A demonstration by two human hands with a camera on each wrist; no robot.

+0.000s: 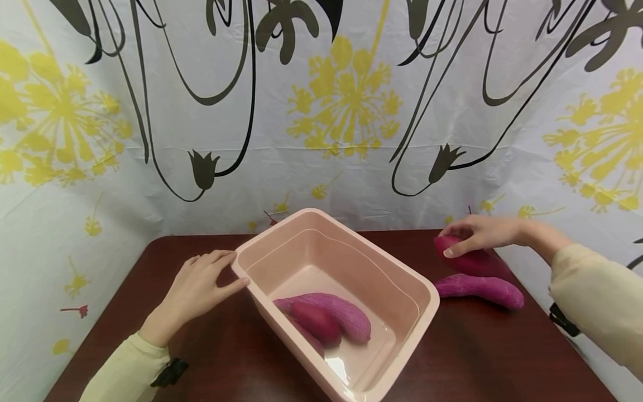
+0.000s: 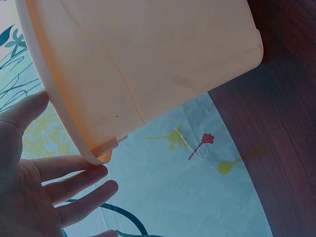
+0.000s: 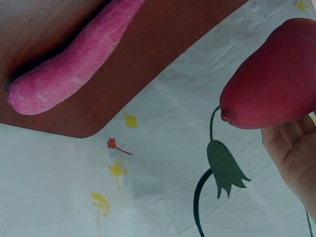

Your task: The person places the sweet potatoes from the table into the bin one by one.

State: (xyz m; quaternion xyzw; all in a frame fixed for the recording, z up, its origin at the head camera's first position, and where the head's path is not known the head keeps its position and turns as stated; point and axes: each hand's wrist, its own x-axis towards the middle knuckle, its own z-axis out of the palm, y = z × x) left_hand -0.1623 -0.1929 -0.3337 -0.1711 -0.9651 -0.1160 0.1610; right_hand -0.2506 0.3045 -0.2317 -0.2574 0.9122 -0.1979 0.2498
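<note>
My right hand (image 1: 484, 231) grips a smooth dark red sweet potato (image 3: 271, 79) above the table's right back part. Below it, a long curved purple sweet potato (image 1: 482, 287) lies on the table, beside the basin. The pale pink plastic basin (image 1: 402, 368) stands at an angle in the middle. Inside it lie a purple sweet potato (image 1: 346, 312) and a red one (image 1: 316, 321), with another piece partly hidden by the near wall. My left hand (image 1: 193, 287) touches the basin's left corner, thumb and index finger on the rim, the other fingers fairly straight.
A dark red-brown wooden table (image 1: 226, 346) carries everything. Directly behind it and along both sides hangs a white cloth (image 1: 321, 184) with yellow flowers and dark stems. The table's right edge runs close to the loose purple sweet potato.
</note>
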